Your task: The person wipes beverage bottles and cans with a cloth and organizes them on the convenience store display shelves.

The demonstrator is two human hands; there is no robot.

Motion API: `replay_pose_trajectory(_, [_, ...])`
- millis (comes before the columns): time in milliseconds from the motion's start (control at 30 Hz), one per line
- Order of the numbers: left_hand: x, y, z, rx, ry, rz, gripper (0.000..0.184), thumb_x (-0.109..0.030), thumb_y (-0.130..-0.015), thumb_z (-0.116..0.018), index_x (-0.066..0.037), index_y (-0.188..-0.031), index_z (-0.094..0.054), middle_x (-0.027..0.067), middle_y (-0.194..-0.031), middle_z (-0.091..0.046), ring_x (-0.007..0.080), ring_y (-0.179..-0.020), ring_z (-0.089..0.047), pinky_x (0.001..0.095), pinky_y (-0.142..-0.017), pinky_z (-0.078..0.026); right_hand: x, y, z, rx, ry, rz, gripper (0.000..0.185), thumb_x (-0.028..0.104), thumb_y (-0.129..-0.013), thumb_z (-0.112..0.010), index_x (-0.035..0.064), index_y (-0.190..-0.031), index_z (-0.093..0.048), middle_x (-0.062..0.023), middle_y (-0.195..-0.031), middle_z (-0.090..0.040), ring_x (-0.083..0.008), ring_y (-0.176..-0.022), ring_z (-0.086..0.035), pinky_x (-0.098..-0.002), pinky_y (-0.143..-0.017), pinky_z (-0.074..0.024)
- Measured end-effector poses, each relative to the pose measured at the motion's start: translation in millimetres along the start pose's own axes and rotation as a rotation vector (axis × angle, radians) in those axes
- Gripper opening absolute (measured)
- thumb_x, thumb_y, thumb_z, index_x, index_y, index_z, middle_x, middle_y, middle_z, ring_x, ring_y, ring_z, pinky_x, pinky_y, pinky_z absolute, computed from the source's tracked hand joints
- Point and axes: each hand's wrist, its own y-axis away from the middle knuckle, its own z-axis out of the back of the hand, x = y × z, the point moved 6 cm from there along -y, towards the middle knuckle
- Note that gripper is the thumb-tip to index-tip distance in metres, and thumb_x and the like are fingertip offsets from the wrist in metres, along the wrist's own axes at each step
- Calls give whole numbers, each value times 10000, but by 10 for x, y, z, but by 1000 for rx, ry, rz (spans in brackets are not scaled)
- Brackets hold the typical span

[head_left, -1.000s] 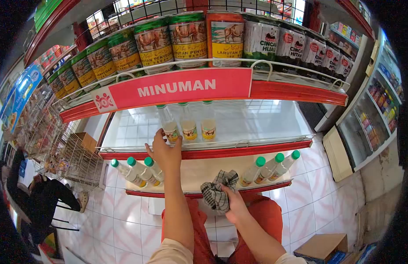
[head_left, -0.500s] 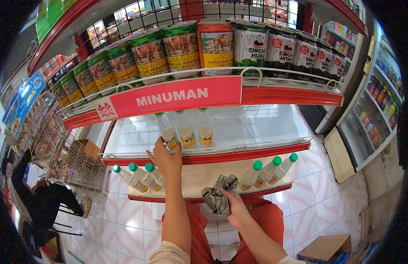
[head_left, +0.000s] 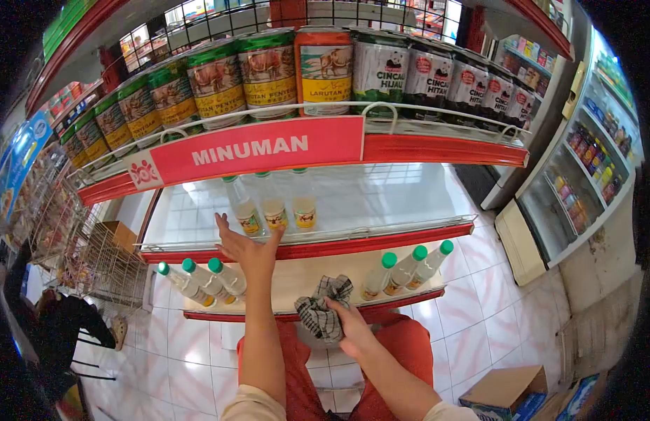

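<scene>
Three clear bottles with green caps stand side by side on the middle shelf (head_left: 395, 193); the leftmost bottle (head_left: 248, 216) leans a little. My left hand (head_left: 249, 245) is at the shelf's front rail, just below that bottle, its fingers spread and holding nothing. Lower and to the right, my right hand (head_left: 349, 326) grips a crumpled black-and-white checked cloth (head_left: 321, 309) in front of the bottom shelf. On the bottom shelf, bottles with green caps stand at the left (head_left: 202, 282) and at the right (head_left: 405, 272).
Above are rows of cans (head_left: 269, 70) behind a wire rail and a pink sign (head_left: 251, 151). A wire rack (head_left: 118, 259) and a person in dark clothes (head_left: 69, 330) are at the left. A drinks fridge (head_left: 577, 161) and cardboard box (head_left: 504, 389) are at the right.
My left hand has let go of the leftmost bottle, and its fingers have spread. My right hand still holds the cloth. The view has shifted, so the shelves appear further left.
</scene>
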Motion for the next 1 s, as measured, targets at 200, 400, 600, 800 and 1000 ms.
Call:
replay_pose_trajectory(200, [-6,-8,-16,-48,-51,-59,1215,-405,-526,-837,-37,-1410,-89,192,-1345,-332,328,-1232,-330,544,-1016,-165,-6,-2,3,17,-27,-14,312,121,-834,-618,35,-1114,-509,-98,-1036,-610,-214,-916,-621,-357,-778,-526])
replay_pose_trajectory(400, [-104,27,92,-131,-6,-136,1075,-424,-569,-814,-52,-1354,-181,187,-1400,-209,364,-1316,-171,611,-1036,-72,13,18,1,-34,-9,-1,290,136,-836,-623,29,-1088,-524,-94,-1012,-620,-209,-894,-628,-349,-768,-528])
replay_pose_trajectory(600, [-548,173,102,-205,44,-388,957,-372,-542,-847,-132,-1264,-267,221,-1424,-121,430,-1325,-92,651,-1020,-24,8,9,-14,-9,6,-6,282,135,-840,-619,28,-1085,-527,-88,-998,-624,-199,-880,-631,-346,-752,-529])
replay_pose_trajectory(800, [-443,180,-46,-184,-34,-328,1054,-416,-520,-850,-122,-1313,-221,232,-1434,-81,420,-1342,-58,661,-1020,-28,14,-8,31,26,-5,14,280,138,-864,-584,30,-1112,-511,-80,-1019,-614,-189,-896,-622,-343,-756,-527])
replay_pose_trajectory(1000, [-372,159,-64,-177,-51,-317,1083,-420,-499,-857,-114,-1321,-221,224,-1436,-82,413,-1339,-59,659,-1017,-24,78,44,28,-9,-3,23,312,147,-851,-601,37,-1127,-506,-77,-1015,-617,-189,-886,-626,-343,-748,-529])
